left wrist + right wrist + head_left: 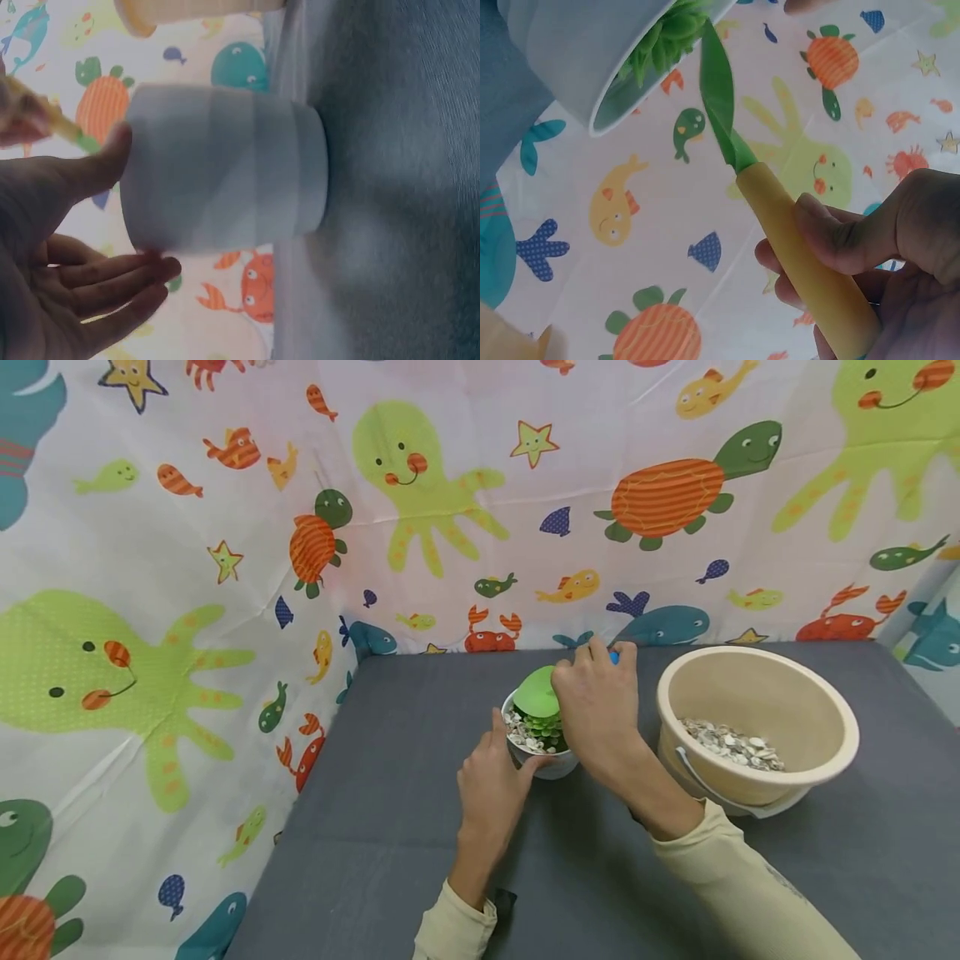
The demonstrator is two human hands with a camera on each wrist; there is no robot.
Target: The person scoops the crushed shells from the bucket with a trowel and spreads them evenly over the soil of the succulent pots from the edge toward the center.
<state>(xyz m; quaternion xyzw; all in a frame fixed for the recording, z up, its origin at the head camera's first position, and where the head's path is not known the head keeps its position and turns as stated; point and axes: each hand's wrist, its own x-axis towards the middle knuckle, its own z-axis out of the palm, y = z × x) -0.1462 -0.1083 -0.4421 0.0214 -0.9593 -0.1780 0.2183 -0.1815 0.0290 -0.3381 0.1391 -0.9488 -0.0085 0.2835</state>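
A white flowerpot point(557, 768) stands on the grey table with a green succulent point(545, 733) and pale pebbles point(519, 731) inside. My left hand point(491, 785) holds the pot near its rim, thumb on one side and fingers on the other, as the left wrist view point(82, 225) also shows. In my right hand point(600, 710) is a small garden trowel point(718, 97), gripped by its yellow handle point(802, 255). Its green blade point(536, 693) is over the pot's mouth, close to the leaves; the head view does not show whether it touches them.
Right of the pot stands a beige bucket point(846, 739) with its handle hanging down in front. Pale pebbles point(731, 747) lie in its bottom. A curtain printed with sea animals point(450, 468) hangs behind and left of the grey table point(360, 860).
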